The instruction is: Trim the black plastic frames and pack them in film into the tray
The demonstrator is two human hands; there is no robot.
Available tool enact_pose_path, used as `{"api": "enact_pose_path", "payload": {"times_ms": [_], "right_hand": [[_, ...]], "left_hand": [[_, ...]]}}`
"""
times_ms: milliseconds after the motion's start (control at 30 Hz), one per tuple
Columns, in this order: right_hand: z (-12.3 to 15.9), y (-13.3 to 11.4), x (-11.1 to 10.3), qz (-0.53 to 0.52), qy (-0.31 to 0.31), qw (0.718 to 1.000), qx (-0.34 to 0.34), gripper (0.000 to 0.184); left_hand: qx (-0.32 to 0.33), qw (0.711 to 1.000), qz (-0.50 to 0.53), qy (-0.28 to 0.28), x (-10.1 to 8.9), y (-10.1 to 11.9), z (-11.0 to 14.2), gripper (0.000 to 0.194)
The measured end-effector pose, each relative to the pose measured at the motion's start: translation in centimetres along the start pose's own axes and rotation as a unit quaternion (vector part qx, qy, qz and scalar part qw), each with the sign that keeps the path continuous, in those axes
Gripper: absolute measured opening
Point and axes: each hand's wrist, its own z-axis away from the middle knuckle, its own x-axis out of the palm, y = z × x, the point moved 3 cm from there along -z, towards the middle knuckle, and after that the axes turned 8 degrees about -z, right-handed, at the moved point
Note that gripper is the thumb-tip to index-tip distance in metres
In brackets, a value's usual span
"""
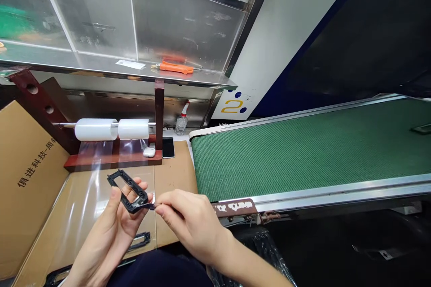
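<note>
My left hand [116, 222] holds a black rectangular plastic frame [137, 205] tilted up, with the thumb along one side and the fingers behind it. At the frame's near right corner, my right hand [193, 219] is closed in a pinch. A thin dark piece shows between its fingertips and the frame; whether it is part of the frame or a separate tool, I cannot tell. A similar black frame [143, 240] lies on the cardboard-covered table below my hands. Another black part [57, 274] shows at the lower left, partly hidden by my left forearm.
Two white film rolls [96, 129] hang on a dark red stand [111, 160]. An earbud case [149, 152], phone [168, 147] and spray bottle [181, 124] are nearby. An orange tool [177, 68] lies on the metal shelf. A green conveyor [286, 152] runs right; a cardboard box [23, 215] stands left.
</note>
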Motion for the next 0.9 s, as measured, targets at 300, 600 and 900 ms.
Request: {"api": "enact_pose_path", "payload": {"times_ms": [300, 600, 900], "right_hand": [[0.5, 0.6, 0.0, -0.205, -0.083, 0.958, 0.182, 0.034], [0.9, 0.2, 0.1, -0.031, 0.014, 0.999, 0.025, 0.018], [1.1, 0.6, 0.0, -0.154, -0.122, 0.973, 0.122, 0.028]], "left_hand": [[0.000, 1.000, -0.009, 0.009, -0.5, -0.3, 0.0, 0.033], [0.030, 0.998, -0.024, -0.055, -2.4, -0.6, -1.0, 0.058], [-0.001, 1.000, -0.027, 0.012, -0.5, -0.6, 0.3, 0.032]]}}
